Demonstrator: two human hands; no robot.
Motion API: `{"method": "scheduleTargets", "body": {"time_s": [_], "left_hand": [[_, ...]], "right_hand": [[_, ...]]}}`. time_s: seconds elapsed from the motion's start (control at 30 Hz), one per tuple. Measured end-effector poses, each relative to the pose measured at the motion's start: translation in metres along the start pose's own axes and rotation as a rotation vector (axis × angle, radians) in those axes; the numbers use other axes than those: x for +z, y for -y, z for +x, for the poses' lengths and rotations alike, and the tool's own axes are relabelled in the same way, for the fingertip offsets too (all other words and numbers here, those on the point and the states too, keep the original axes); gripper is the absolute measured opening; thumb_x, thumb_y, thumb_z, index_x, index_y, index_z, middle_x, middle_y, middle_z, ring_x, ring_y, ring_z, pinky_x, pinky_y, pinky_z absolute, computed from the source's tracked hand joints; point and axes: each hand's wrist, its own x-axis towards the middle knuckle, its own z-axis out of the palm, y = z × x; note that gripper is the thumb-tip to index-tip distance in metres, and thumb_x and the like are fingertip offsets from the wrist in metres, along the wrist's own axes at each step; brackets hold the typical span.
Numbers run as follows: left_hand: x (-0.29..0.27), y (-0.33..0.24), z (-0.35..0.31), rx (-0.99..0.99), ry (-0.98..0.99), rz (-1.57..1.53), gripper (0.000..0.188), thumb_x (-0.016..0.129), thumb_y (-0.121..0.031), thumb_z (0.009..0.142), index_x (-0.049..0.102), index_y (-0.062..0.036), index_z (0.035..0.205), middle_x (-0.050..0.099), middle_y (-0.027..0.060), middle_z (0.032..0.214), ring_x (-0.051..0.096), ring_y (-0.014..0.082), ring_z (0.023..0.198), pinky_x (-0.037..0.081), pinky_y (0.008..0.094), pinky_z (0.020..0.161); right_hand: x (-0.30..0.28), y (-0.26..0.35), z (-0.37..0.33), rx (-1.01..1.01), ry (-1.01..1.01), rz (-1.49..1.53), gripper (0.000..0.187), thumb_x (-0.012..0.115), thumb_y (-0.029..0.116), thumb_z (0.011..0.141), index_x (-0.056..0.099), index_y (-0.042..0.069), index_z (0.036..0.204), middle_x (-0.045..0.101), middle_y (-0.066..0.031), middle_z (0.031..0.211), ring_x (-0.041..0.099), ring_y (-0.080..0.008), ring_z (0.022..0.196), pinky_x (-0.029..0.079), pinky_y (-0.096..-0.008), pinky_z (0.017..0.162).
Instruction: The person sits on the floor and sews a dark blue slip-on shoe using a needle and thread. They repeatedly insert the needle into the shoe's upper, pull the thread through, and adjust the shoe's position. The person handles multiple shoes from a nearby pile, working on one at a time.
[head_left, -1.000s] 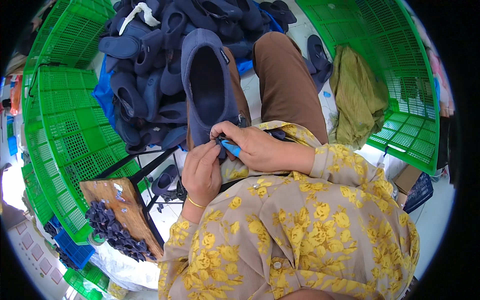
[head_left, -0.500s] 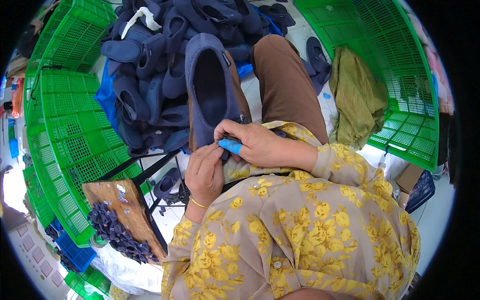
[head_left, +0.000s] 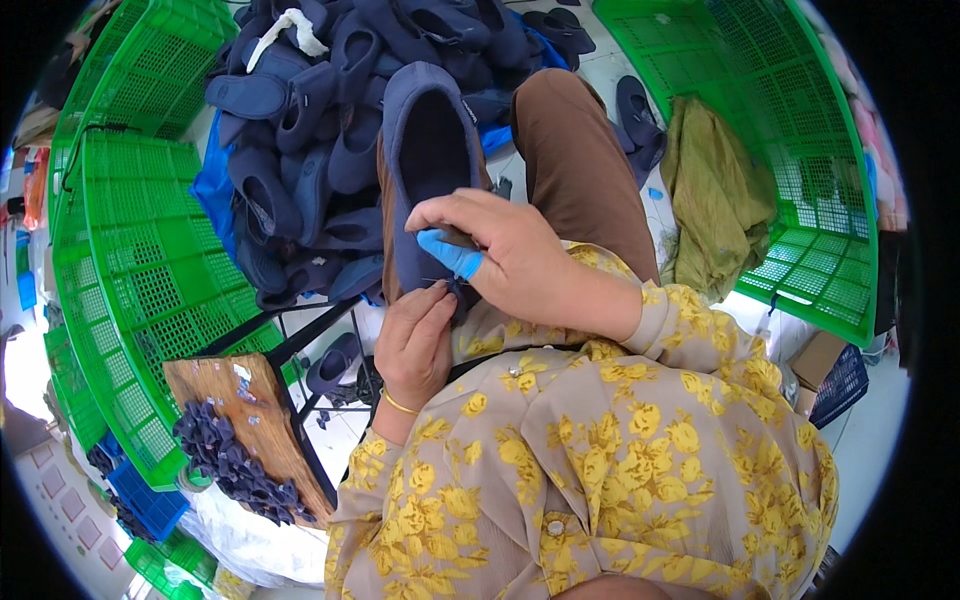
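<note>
Pinching dark fabric point(head_left: 458, 298), left grip point(head_left: 413, 338) sits beside the labelled slipper point(head_left: 435, 145). Right grip point(head_left: 510, 250): can't tell; green crate point(head_left: 800, 130) rightward.

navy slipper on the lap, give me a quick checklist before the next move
1. Navy slipper lying opening-up over the left thigh: ok.
2. Left hand pinching dark fabric at the heel end: ok.
3. Blue wrap on the thumb of the right hand: ok.
4. Something fine in the right fingertips: cannot tell.
5. Small dark pieces on the wooden board: ok.
</note>
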Motion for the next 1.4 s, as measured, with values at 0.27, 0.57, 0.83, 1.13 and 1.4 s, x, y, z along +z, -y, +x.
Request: {"method": "scheduleTargets", "body": {"time_s": [0.27, 0.57, 0.83, 1.13, 1.4], "left_hand": [[-0.001, 0.002, -0.005, 0.037, 0.002, 0.023, 0.023, 0.069, 0.014, 0.07, 0.068, 0.0014, 0.089, 0.068, 0.0145, 0.09, 0.067, 0.0293, 0.082, 0.053, 0.0334, 0.073], [-0.001, 0.003, -0.006, 0.031, -0.024, 0.024, 0.025, 0.07, 0.013, 0.07, 0.068, 0.0003, 0.091, 0.069, 0.015, 0.091, 0.067, 0.03, 0.082, 0.053, 0.0335, 0.073], [0.0, 0.004, -0.008, -0.052, -0.031, 0.008, 0.025, 0.068, 0.014, 0.069, 0.069, 0.0003, 0.089, 0.069, 0.0156, 0.091, 0.067, 0.0299, 0.082, 0.054, 0.0329, 0.074], [0.002, 0.004, -0.006, -0.035, -0.018, 0.031, 0.026, 0.067, 0.011, 0.068, 0.07, -0.0005, 0.091, 0.069, 0.0125, 0.092, 0.067, 0.0285, 0.083, 0.054, 0.0336, 0.073], [0.004, 0.004, -0.008, -0.023, -0.01, 0.068, 0.024, 0.067, 0.011, 0.068, 0.069, -0.0004, 0.089, 0.068, 0.0133, 0.092, 0.066, 0.029, 0.083, 0.054, 0.034, 0.072]], "right_hand": [[0.001, -0.002, 0.003, 0.148, 0.418, -0.328, 0.02, 0.064, 0.007, 0.078, 0.067, 0.004, 0.097, 0.069, -0.0153, 0.088, 0.066, -0.035, 0.081, 0.051, -0.0434, 0.071], [-0.011, 0.001, 0.007, 0.185, 0.532, -0.207, 0.015, 0.064, 0.009, 0.079, 0.06, 0.002, 0.092, 0.065, -0.0156, 0.079, 0.064, -0.0344, 0.074, 0.048, -0.0421, 0.065], [-0.006, -0.007, -0.009, -0.101, 0.349, -0.415, 0.02, 0.062, 0.002, 0.072, 0.06, 0.006, 0.092, 0.055, -0.0077, 0.082, 0.058, -0.0334, 0.069, 0.045, -0.0417, 0.06], [0.007, -0.021, -0.003, -0.079, 0.174, -0.138, 0.009, 0.061, 0.003, 0.074, 0.061, 0.005, 0.083, 0.057, -0.0098, 0.085, 0.061, -0.0335, 0.075, 0.047, -0.0413, 0.066], [0.009, -0.009, -0.009, -0.182, 0.172, -0.299, 0.02, 0.061, -0.002, 0.071, 0.062, 0.006, 0.089, 0.057, -0.0076, 0.084, 0.061, -0.0312, 0.074, 0.047, -0.0379, 0.06]]}}
